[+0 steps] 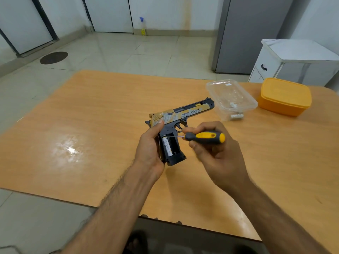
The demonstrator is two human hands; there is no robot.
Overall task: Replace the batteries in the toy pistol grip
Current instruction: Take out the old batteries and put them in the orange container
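My left hand (149, 147) grips the tan and black toy pistol (185, 112) by the back of its grip, barrel pointing up and to the right over the table. The grip's battery compartment (172, 145) lies open. One white battery (167, 146) sits in its left slot; the right slot looks empty. My right hand (212, 153) holds a screwdriver (207, 138) with a yellow and black handle. Its thin tip points left and touches the top end of the battery.
The wooden table (91, 125) carries a clear plastic box (231, 99) holding small pale pieces, with an orange lidded box (285, 97) to its right. A white cabinet (286, 59) and grey fridge stand behind. A spray bottle (142, 26) rests by the far wall.
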